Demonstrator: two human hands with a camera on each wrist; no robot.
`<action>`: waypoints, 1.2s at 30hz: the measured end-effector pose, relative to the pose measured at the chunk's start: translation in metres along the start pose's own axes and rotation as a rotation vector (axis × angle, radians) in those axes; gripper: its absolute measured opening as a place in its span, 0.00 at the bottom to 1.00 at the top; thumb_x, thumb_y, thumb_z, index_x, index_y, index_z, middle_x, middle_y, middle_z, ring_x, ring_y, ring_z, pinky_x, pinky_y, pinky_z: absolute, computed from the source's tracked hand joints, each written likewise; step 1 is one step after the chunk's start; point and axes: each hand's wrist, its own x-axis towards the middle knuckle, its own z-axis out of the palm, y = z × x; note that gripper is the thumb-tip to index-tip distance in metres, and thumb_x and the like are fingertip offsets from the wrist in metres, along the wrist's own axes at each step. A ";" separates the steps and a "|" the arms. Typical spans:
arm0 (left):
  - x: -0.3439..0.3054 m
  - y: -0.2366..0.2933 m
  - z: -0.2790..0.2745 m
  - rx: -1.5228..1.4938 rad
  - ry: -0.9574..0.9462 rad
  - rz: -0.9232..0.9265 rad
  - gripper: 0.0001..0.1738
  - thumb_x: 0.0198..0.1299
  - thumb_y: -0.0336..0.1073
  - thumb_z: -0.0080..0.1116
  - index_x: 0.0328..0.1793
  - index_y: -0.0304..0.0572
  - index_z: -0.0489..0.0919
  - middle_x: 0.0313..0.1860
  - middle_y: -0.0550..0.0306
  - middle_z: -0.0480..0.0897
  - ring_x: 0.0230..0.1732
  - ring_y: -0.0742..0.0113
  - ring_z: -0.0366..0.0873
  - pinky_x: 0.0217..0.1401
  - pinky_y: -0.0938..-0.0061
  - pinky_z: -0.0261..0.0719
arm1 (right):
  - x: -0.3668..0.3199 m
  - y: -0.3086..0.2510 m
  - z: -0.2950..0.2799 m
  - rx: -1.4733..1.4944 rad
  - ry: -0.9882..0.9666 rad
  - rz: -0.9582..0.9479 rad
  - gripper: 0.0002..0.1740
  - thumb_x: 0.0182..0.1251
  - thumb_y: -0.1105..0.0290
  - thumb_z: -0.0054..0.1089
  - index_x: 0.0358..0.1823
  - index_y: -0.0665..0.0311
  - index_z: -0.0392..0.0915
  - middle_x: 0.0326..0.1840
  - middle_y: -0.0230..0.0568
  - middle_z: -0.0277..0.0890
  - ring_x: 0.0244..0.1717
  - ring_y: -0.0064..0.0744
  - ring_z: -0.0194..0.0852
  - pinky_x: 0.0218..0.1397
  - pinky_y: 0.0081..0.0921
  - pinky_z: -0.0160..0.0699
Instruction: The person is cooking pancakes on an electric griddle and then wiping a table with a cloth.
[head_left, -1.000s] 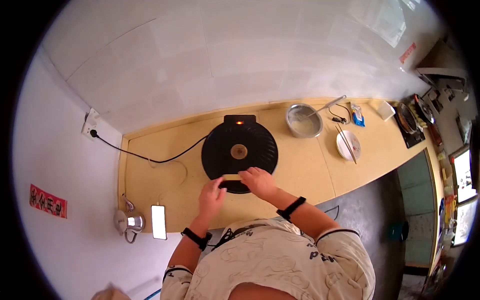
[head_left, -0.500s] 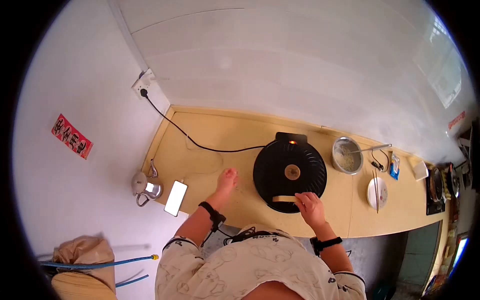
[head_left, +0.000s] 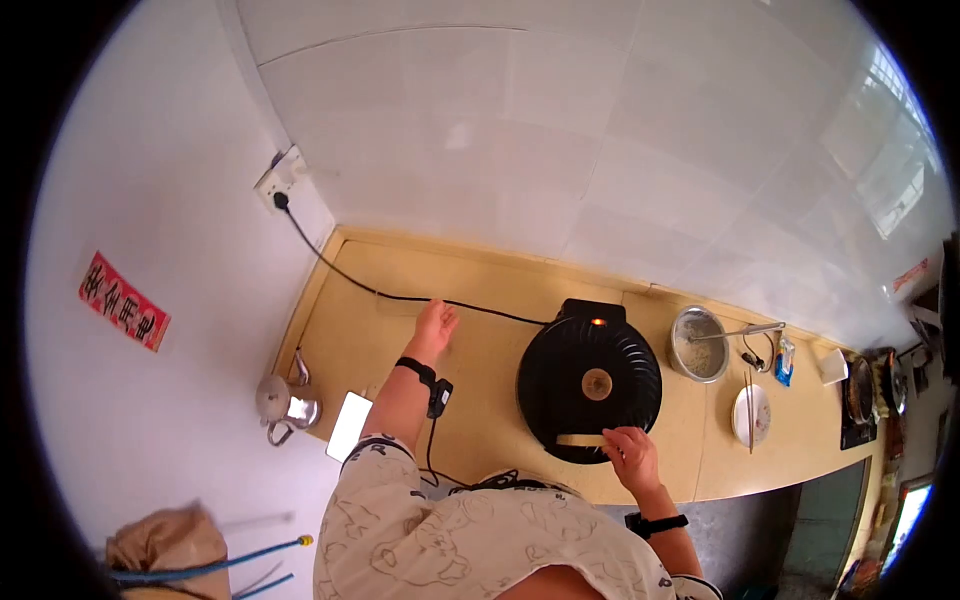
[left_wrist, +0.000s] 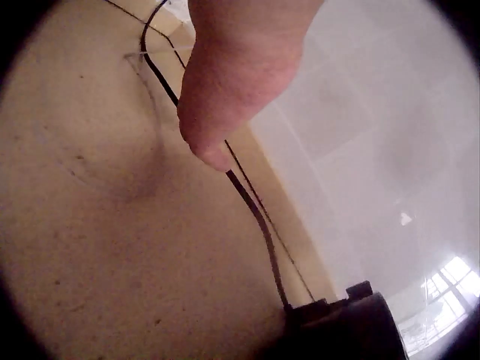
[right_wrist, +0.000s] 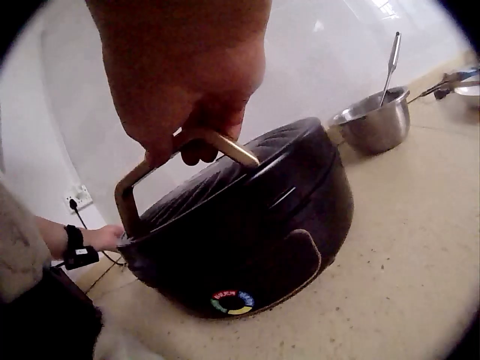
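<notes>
A round black electric griddle [head_left: 560, 385] stands on the wooden counter with its lid down and an orange light lit at the back. My right hand [head_left: 634, 460] grips the right part of its pale bar handle [head_left: 578, 440]; in the right wrist view, fingers curl under the handle [right_wrist: 238, 149]. Left of the griddle, my left hand [head_left: 433, 330] pinches the black power cord [head_left: 490, 309] at its fingertips. The left wrist view has that hand [left_wrist: 240, 82] covering a stretch of cord [left_wrist: 264, 229], which runs on to the griddle's back.
A metal bowl [head_left: 686, 352] with a ladle [head_left: 752, 328] stands right of the griddle. Beyond it are a white bowl [head_left: 742, 415] with chopsticks [head_left: 750, 395] and a blue packet [head_left: 785, 362]. A phone [head_left: 348, 425] and a metal kettle [head_left: 280, 402] are at left; the cord ends at a wall socket [head_left: 275, 180].
My left hand has left the griddle's handle and moved left, then up to the power cord. My right hand stays on the handle. The head view has shifted left.
</notes>
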 end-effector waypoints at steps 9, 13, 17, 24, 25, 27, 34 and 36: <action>0.091 -0.007 -0.001 0.091 -0.116 -0.066 0.15 0.58 0.35 0.56 0.51 0.54 0.70 0.42 0.64 0.71 0.47 0.64 0.65 0.53 0.64 0.67 | 0.012 -0.017 0.004 -0.041 -0.008 0.078 0.12 0.52 0.69 0.63 0.40 0.59 0.80 0.35 0.38 0.76 0.38 0.40 0.75 0.40 0.33 0.76; 0.099 -0.013 -0.031 0.188 -0.244 0.017 0.09 0.58 0.38 0.57 0.38 0.45 0.71 0.33 0.60 0.72 0.36 0.66 0.69 0.41 0.69 0.73 | 0.017 -0.017 0.011 -0.034 0.008 0.043 0.12 0.55 0.66 0.61 0.42 0.57 0.79 0.35 0.35 0.75 0.39 0.38 0.74 0.41 0.31 0.76; 0.074 -0.003 -0.054 0.182 -0.086 -0.067 0.11 0.56 0.39 0.58 0.40 0.44 0.74 0.31 0.59 0.73 0.33 0.66 0.69 0.41 0.69 0.74 | 0.012 -0.011 0.015 -0.024 0.035 0.039 0.13 0.54 0.66 0.61 0.43 0.56 0.79 0.36 0.35 0.75 0.40 0.37 0.73 0.43 0.30 0.75; 0.047 0.010 -0.099 0.285 0.019 0.029 0.13 0.58 0.44 0.54 0.41 0.44 0.69 0.31 0.60 0.68 0.33 0.66 0.67 0.37 0.73 0.74 | 0.004 0.000 0.032 -0.030 0.088 0.040 0.18 0.53 0.63 0.62 0.47 0.57 0.77 0.40 0.36 0.75 0.45 0.38 0.72 0.49 0.30 0.73; 0.046 0.010 -0.102 0.301 0.061 0.042 0.14 0.58 0.45 0.53 0.42 0.45 0.68 0.33 0.59 0.68 0.33 0.65 0.67 0.38 0.73 0.74 | 0.003 -0.003 0.031 -0.038 0.112 0.063 0.18 0.53 0.63 0.62 0.47 0.57 0.77 0.40 0.36 0.75 0.45 0.38 0.72 0.49 0.30 0.73; 0.020 0.020 -0.087 0.266 0.052 -0.023 0.18 0.57 0.45 0.57 0.44 0.42 0.67 0.35 0.58 0.67 0.35 0.65 0.67 0.40 0.72 0.75 | -0.002 -0.012 0.023 -0.021 0.182 0.038 0.22 0.54 0.63 0.62 0.51 0.58 0.75 0.46 0.38 0.74 0.49 0.38 0.70 0.53 0.31 0.71; -0.086 0.016 -0.057 0.295 -0.147 0.033 0.20 0.61 0.45 0.53 0.52 0.38 0.69 0.42 0.60 0.74 0.40 0.71 0.72 0.43 0.81 0.73 | -0.042 -0.018 -0.014 -0.016 0.338 0.153 0.22 0.56 0.65 0.61 0.54 0.57 0.73 0.49 0.40 0.73 0.49 0.41 0.71 0.52 0.33 0.72; -0.137 0.007 -0.035 0.426 -0.177 0.092 0.24 0.62 0.48 0.53 0.56 0.39 0.68 0.43 0.61 0.76 0.40 0.73 0.73 0.41 0.83 0.73 | -0.055 -0.028 -0.036 -0.011 0.428 0.199 0.21 0.56 0.67 0.60 0.53 0.57 0.73 0.49 0.40 0.73 0.48 0.41 0.71 0.51 0.33 0.73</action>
